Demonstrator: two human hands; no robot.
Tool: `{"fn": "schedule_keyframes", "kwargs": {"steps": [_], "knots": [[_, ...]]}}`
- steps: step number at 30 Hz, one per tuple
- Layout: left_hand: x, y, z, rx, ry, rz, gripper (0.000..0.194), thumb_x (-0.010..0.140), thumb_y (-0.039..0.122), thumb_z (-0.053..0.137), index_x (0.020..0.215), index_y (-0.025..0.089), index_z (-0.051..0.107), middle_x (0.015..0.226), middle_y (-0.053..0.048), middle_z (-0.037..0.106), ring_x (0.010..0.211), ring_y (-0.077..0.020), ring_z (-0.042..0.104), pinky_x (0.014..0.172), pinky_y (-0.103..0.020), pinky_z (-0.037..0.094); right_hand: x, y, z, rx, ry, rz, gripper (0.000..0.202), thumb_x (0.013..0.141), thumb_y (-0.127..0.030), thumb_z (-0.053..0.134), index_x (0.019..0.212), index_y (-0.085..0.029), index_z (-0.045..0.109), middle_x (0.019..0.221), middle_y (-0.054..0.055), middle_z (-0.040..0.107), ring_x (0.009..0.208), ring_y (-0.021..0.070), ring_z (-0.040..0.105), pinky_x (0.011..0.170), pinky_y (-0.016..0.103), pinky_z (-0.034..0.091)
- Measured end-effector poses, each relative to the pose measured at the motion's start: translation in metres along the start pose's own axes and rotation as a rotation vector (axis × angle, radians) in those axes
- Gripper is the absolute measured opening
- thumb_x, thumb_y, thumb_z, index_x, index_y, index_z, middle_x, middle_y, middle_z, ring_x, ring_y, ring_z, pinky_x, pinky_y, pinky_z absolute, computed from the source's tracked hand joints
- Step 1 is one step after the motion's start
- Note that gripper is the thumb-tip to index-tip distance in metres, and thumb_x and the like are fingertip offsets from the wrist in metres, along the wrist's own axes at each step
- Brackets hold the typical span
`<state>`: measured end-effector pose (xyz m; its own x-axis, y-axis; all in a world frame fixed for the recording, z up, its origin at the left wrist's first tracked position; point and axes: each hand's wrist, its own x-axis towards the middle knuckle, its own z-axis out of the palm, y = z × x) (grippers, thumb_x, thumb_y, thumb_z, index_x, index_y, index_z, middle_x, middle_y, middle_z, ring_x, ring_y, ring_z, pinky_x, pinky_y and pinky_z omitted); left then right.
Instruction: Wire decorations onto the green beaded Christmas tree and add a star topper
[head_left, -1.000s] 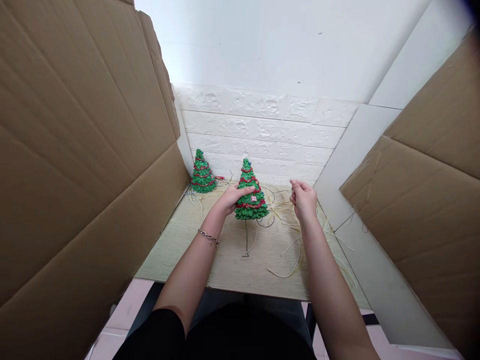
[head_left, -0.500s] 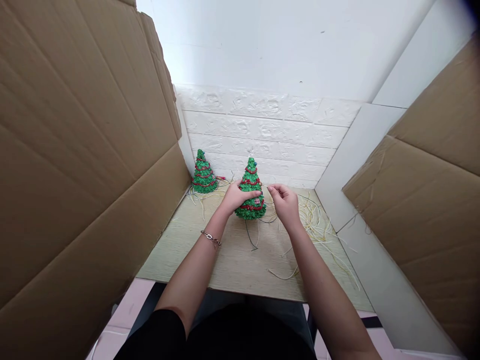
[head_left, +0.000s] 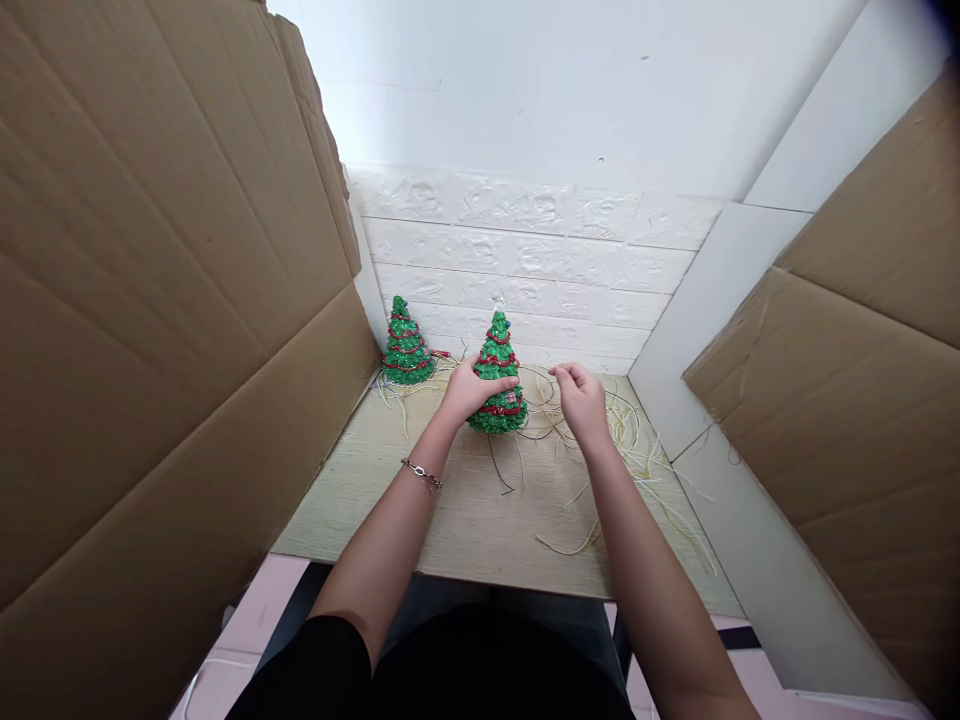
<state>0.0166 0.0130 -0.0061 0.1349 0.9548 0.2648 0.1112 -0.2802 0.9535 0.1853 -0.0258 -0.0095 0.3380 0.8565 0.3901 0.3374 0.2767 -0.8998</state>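
Note:
My left hand (head_left: 469,390) is wrapped around a small green Christmas tree (head_left: 496,370), its thumb across the front. The tree stands upright, with red garlands, small ornaments and a clear star on top. To its right, my right hand (head_left: 579,395) is raised with thumb and forefinger pinched together; what lies between them is too fine to make out. Thin dark and pale wires (head_left: 501,470) trail from under the tree's base onto the table. A second, similar Christmas tree (head_left: 406,345) stands at the back left, touched by neither hand.
Many loose cream and yellow strings (head_left: 637,440) lie tangled on the right of the wooden table (head_left: 465,520). A small red piece (head_left: 441,353) lies beside the far tree. Cardboard sheets (head_left: 172,300) rise on both sides, and a white brick-patterned wall (head_left: 525,240) stands behind.
My right hand has moved a little to the right, away from the tree, still pinched. My left hand keeps its hold, and the tree has barely shifted.

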Motion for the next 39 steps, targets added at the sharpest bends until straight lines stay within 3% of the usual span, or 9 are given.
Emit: {"fn": "schedule_keyframes", "kwargs": {"steps": [8,13,16,21,24,28,32,35,39], "knots": [[0.001,0.001,-0.004,-0.343,0.008,-0.122,0.052,0.049,0.036,0.082,0.092,0.014,0.063,0.092,-0.008,0.069,0.079,-0.0207,0.065,0.076,-0.036,0.052,0.029,0.02,-0.042,0.421,-0.083,0.248,0.034,0.05,-0.042,0.072,0.07,-0.018,0.059,0.06,-0.005,0.05,0.048,0.0055,0.035,0.049,0.022,0.033],[0.002,0.002,-0.006,-0.503,0.04,-0.157,0.047,0.048,0.034,0.082,0.087,0.013,0.065,0.084,-0.006,0.069,0.071,-0.0187,0.065,0.071,-0.034,0.053,0.033,0.02,-0.066,0.801,-0.07,0.098,0.031,0.064,-0.047,0.07,0.071,-0.023,0.052,0.048,-0.011,0.024,0.038,0.0039,0.023,0.057,0.023,0.045],[0.003,0.003,-0.008,-0.573,0.047,-0.187,0.044,0.049,0.032,0.082,0.085,0.013,0.065,0.081,-0.006,0.069,0.069,-0.0184,0.065,0.071,-0.034,0.054,0.036,0.024,-0.067,0.839,-0.003,0.105,0.028,0.07,-0.043,0.067,0.073,-0.022,0.049,0.048,-0.012,0.029,0.037,0.0032,0.028,0.061,0.022,0.047],[0.002,0.006,-0.013,-0.683,-0.056,-0.258,0.039,0.056,0.03,0.079,0.087,0.012,0.064,0.08,-0.008,0.07,0.073,-0.0203,0.066,0.075,-0.035,0.054,0.039,0.032,-0.06,0.601,0.234,0.145,0.026,0.073,-0.04,0.059,0.089,-0.022,0.048,0.09,0.0,0.063,0.08,0.011,0.061,0.077,0.027,0.045],[0.0,0.006,-0.017,-0.734,-0.156,-0.293,0.038,0.06,0.033,0.076,0.09,0.013,0.064,0.083,-0.009,0.07,0.08,-0.023,0.067,0.081,-0.037,0.052,0.037,0.037,-0.058,0.181,0.361,0.154,0.048,0.074,-0.032,0.054,0.12,-0.024,0.041,0.113,0.008,0.059,0.103,0.0176,0.056,0.089,0.034,0.039],[-0.004,0.002,-0.02,-0.759,-0.314,-0.324,0.05,0.054,0.04,0.077,0.095,0.014,0.063,0.09,-0.012,0.07,0.097,-0.0294,0.063,0.086,-0.042,0.049,0.036,0.045,-0.052,-0.175,0.348,0.176,0.063,0.069,-0.027,0.054,0.129,-0.018,0.041,0.111,0.014,0.058,0.092,0.0224,0.057,0.087,0.038,0.039],[-0.009,0.004,-0.021,-0.758,-0.489,-0.261,0.069,0.045,0.048,0.078,0.102,0.013,0.062,0.102,-0.014,0.067,0.108,-0.033,0.057,0.092,-0.043,0.045,0.03,0.039,-0.033,-0.071,0.037,0.134,0.037,0.07,-0.042,0.051,0.09,-0.014,0.065,0.072,0.003,0.058,0.06,0.014,0.049,0.058,0.027,0.041],[-0.013,0.008,-0.022,-0.746,-0.563,-0.237,0.076,0.043,0.049,0.078,0.108,0.012,0.06,0.105,-0.015,0.066,0.11,-0.0336,0.055,0.094,-0.043,0.043,0.017,0.025,-0.015,0.155,-0.452,0.216,0.049,0.071,-0.057,0.052,0.087,-0.013,0.066,0.051,-0.005,0.041,0.042,0.0074,0.034,0.042,0.022,0.029],[-0.016,0.01,-0.023,-0.745,-0.623,-0.241,0.084,0.044,0.051,0.078,0.116,0.013,0.055,0.106,-0.016,0.065,0.109,-0.0341,0.056,0.093,-0.044,0.042,0.001,0.013,0.001,0.236,-0.719,0.222,0.048,0.07,-0.063,0.054,0.072,-0.015,0.061,0.044,-0.008,0.035,0.038,0.0051,0.028,0.039,0.02,0.023]]}}
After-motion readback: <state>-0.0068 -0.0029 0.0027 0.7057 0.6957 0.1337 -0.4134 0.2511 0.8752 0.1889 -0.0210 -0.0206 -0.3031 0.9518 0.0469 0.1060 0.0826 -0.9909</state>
